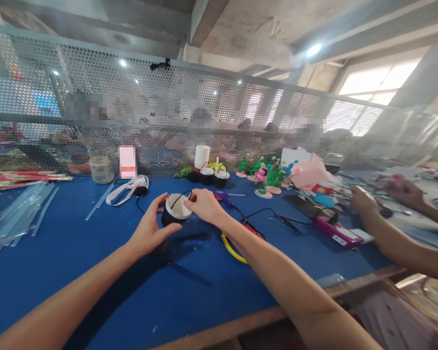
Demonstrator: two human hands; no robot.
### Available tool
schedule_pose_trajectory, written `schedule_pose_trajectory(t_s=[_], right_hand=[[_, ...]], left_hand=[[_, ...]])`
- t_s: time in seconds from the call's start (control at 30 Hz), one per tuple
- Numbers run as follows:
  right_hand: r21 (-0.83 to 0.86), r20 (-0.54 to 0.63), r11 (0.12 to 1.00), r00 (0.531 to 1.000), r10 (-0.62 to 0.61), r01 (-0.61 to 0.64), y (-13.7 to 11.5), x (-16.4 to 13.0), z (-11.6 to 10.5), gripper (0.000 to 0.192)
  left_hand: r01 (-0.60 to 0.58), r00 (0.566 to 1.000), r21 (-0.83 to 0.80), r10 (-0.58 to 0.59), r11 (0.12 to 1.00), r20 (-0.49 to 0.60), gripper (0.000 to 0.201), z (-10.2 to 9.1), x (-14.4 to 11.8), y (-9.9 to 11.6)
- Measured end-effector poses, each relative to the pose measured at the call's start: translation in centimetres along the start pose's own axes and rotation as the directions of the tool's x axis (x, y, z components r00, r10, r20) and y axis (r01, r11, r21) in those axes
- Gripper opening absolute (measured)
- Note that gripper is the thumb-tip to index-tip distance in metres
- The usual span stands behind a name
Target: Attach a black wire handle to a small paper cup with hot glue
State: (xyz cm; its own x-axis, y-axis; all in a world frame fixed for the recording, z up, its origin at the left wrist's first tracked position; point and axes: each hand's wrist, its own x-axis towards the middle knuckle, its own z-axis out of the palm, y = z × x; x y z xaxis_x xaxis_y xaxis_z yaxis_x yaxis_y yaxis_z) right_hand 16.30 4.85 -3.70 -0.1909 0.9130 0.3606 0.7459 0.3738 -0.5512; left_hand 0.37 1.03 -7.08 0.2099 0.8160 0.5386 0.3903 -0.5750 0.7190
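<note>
A small black bucket with a white rim and pale inside is held just above the blue table, tilted a little. My left hand is closed round its left side, thumb low in front and fingers behind. At the right of the rim, my right hand pinches the thin black handle, which arches over the opening. Beyond my hands stand two similar black-and-white buckets with handles. Under my right forearm lie a yellow curved piece and a blue tool with a dark cord.
Clear plastic strips lie at left, near a glass jar and white ribbon. Several green craft figures stand behind. A purple power strip sits at right, near a co-worker's hand. Perforated metal screens the back.
</note>
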Motion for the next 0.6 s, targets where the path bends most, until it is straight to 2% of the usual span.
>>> schedule_pose_trajectory(t_s=[0.07, 0.1, 0.17, 0.23, 0.33, 0.5, 0.6], right_hand=[[0.031, -0.014, 0.999, 1.0, 0.027, -0.027, 0.1, 0.2, -0.3, 0.009], [0.044, -0.016, 0.998, 0.999, 0.034, -0.033, 0.2, 0.2, -0.4, 0.009], [0.058, -0.012, 0.998, 0.999, 0.04, -0.04, 0.2, 0.2, -0.5, 0.009], [0.046, -0.006, 0.998, 0.999, 0.042, -0.042, 0.1, 0.2, -0.5, 0.01], [0.004, -0.014, 0.999, 0.999, 0.038, -0.038, 0.0, 0.1, -0.4, 0.01], [-0.049, -0.025, 0.998, 0.999, 0.029, -0.03, 0.0, 0.2, -0.3, 0.009], [-0.064, -0.016, 0.998, 1.0, 0.025, -0.026, 0.2, 0.3, -0.2, 0.01]], left_hand=[[-0.003, 0.984, -0.029, -0.002, 1.0, -0.18, 0.045, -0.4, 0.3, 0.2], [0.016, 0.961, -0.03, -0.024, 0.999, -0.276, 0.034, -0.7, 0.4, 0.3], [0.116, 0.917, 0.0, -0.107, 0.993, -0.383, 0.017, -1.2, 0.7, 0.5], [0.182, 0.909, -0.015, -0.174, 0.983, -0.378, 0.014, -1.5, 1.0, 0.4], [0.227, 0.922, -0.071, -0.238, 0.971, -0.304, 0.015, -1.7, 1.2, -0.1], [0.305, 0.923, -0.052, -0.308, 0.951, -0.229, 0.03, -1.7, 1.2, -0.8], [0.256, 0.945, 0.016, -0.247, 0.967, -0.213, 0.028, -1.7, 1.2, -1.0]])
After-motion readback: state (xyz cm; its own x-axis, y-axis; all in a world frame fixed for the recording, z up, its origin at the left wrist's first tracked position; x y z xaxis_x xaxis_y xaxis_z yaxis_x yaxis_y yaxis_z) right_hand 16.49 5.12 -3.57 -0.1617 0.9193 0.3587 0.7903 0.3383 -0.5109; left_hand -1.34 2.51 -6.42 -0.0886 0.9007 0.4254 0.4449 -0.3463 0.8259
